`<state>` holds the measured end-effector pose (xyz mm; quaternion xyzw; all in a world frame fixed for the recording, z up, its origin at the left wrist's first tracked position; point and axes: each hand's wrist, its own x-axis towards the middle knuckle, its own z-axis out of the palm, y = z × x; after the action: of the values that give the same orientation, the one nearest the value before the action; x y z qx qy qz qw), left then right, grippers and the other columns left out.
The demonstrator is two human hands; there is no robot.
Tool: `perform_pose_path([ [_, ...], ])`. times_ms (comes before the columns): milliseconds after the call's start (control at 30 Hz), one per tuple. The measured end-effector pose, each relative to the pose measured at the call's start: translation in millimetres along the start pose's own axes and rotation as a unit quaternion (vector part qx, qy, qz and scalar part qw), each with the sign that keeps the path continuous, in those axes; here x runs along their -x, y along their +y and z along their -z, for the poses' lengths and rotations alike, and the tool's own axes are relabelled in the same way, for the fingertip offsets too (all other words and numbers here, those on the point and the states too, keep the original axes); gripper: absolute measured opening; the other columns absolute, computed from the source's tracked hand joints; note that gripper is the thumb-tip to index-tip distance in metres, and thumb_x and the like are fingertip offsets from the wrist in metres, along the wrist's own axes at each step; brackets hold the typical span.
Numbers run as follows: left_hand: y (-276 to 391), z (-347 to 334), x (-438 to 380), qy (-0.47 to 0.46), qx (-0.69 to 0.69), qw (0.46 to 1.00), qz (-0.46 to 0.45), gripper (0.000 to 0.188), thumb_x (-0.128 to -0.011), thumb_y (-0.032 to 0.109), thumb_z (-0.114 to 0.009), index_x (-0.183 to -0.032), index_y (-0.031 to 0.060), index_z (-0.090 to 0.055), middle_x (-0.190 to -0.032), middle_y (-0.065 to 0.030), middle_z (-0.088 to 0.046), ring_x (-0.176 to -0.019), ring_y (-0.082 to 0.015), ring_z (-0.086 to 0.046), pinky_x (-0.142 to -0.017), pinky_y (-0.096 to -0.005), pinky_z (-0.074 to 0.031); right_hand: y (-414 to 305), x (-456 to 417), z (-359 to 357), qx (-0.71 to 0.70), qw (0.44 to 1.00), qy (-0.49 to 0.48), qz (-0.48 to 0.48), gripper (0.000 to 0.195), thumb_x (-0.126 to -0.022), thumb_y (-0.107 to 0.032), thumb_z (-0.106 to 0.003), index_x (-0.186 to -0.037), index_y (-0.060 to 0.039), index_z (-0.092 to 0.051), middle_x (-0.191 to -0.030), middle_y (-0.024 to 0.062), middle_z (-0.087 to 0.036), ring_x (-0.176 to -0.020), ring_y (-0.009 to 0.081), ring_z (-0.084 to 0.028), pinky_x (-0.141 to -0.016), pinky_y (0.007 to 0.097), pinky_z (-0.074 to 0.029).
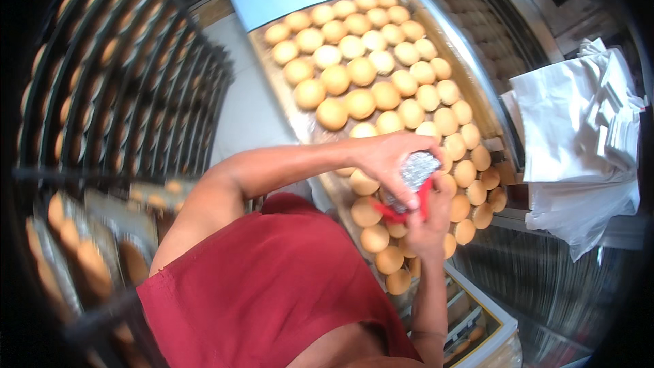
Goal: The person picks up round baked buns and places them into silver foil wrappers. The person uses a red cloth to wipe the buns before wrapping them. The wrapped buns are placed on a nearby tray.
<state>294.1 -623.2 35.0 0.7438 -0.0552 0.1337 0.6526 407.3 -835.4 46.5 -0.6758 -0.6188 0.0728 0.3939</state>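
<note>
Over a table covered with round golden buns [360, 104], both of my hands meet at one small bundle. My left hand [386, 163], coming in from the left, wraps its fingers around a silvery, crinkled item [420, 168], whose exact kind is blurred. A red, flexible piece [424, 199], perhaps plastic or cloth, lies against the silvery item's lower side. My right hand [429, 220], reaching up from the bottom right, has its fingertips on this red piece. Several buns under the hands are partly hidden.
Tall dark racks [133, 82] with trays of buns line the left side. White plastic bags [572, 122] hang at the right. A light-blue surface [296, 2] with more round baked goods adjoins the table's far end. A glazed case [480, 312] sits at the lower right.
</note>
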Motion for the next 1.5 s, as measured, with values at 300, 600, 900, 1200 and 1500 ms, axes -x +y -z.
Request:
perform_pose_path([
  [300,-16.0,149.3,43.9,0.023,0.098,0.992,0.079,0.085,-0.07,0.035,-0.098,-0.137,0.0029,-0.055,-0.121,-0.0094,-0.066,-0.111,-0.0182,-0.064,-0.097,-0.0352,-0.054,-23.2,-138.1,-101.4,0.012,1.0,-0.005,-0.005,0.033,-0.078,0.006,-0.071,-0.11,0.003,-0.064,-0.122,0.0278,-0.067,-0.104,0.0459,-0.067,-0.093,0.0486,-0.055],
  [600,-20.1,228.8,105.1,0.11,-0.008,0.992,0.055,0.083,-0.069,0.026,-0.098,-0.138,0.0039,-0.056,-0.129,-0.0088,-0.067,-0.117,-0.017,-0.065,-0.1,-0.0344,-0.054,-37.3,-225.5,-162.5,-0.375,0.857,-0.186,-0.3,0.024,-0.095,0.001,-0.067,-0.119,0.0018,-0.065,-0.107,0.0102,-0.073,-0.099,0.0103,-0.065,-0.084,0.0297,-0.054],
  [900,-6.7,240.9,136.7,0.164,-0.001,0.979,0.122,0.081,-0.072,0.025,-0.098,-0.137,0.0004,-0.056,-0.123,-0.0103,-0.067,-0.115,-0.0154,-0.064,-0.099,-0.0342,-0.054,-47.6,-248.2,-197.0,-0.043,0.982,-0.184,0.018,0.027,-0.089,-0.003,-0.071,-0.114,0.0038,-0.063,-0.111,0.0232,-0.07,-0.096,0.0441,-0.068,-0.081,0.0485,-0.055],
  [1200,-0.9,286.3,160.2,0.197,0.0,0.978,0.075,0.083,-0.068,0.031,-0.099,-0.134,0.0026,-0.058,-0.12,-0.0084,-0.069,-0.107,-0.0162,-0.067,-0.095,-0.033,-0.055,-71.0,-266.4,-238.1,-0.475,0.837,-0.151,-0.227,0.027,-0.089,0.001,-0.069,-0.116,0.0006,-0.065,-0.102,0.0131,-0.07,-0.091,0.0172,-0.069,-0.083,0.0356,-0.055],
  [1500,-15.5,419.9,269.5,0.276,-0.106,0.955,0.005,0.095,-0.059,0.022,-0.104,-0.139,0.0036,-0.055,-0.14,-0.0135,-0.065,-0.129,-0.0222,-0.063,-0.112,-0.0383,-0.051,-122.9,-383.4,-381.3,-0.373,0.872,-0.272,-0.161,0.017,-0.095,-0.003,-0.068,-0.112,0.0002,-0.069,-0.096,0.0095,-0.073,-0.089,0.019,-0.07,-0.081,0.0373,-0.056],
])
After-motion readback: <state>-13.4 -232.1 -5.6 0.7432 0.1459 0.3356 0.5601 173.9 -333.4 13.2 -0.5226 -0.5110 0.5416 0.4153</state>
